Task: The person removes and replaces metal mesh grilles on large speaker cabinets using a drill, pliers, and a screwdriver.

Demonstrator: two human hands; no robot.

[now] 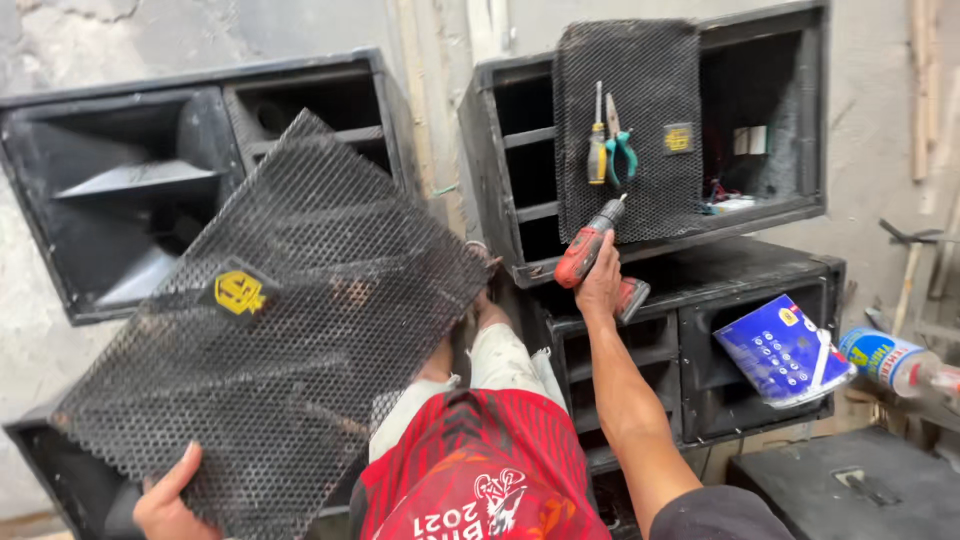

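Note:
My left hand [165, 500] grips the lower edge of a large black metal mesh grille [280, 330] with a yellow badge [238, 292]. The grille is tilted in front of me and covers part of a black speaker cabinet [130, 190] on the left. My right hand [600, 282] is stretched forward and closed around a red cordless drill [588, 250]. The drill's bit points up toward a second mesh grille [628, 130] that leans in an open cabinet [770, 120]. A yellow-handled screwdriver [597, 145] and teal-handled pliers [622, 152] hang on that grille.
A lower black cabinet [700, 330] holds a blue box [782, 350], with a bottle [892, 362] beside it. A dark case [850, 490] lies at the bottom right. Red cloth [480, 470] and a pale trouser leg [505, 365] fill the bottom middle. Rough plaster wall stands behind.

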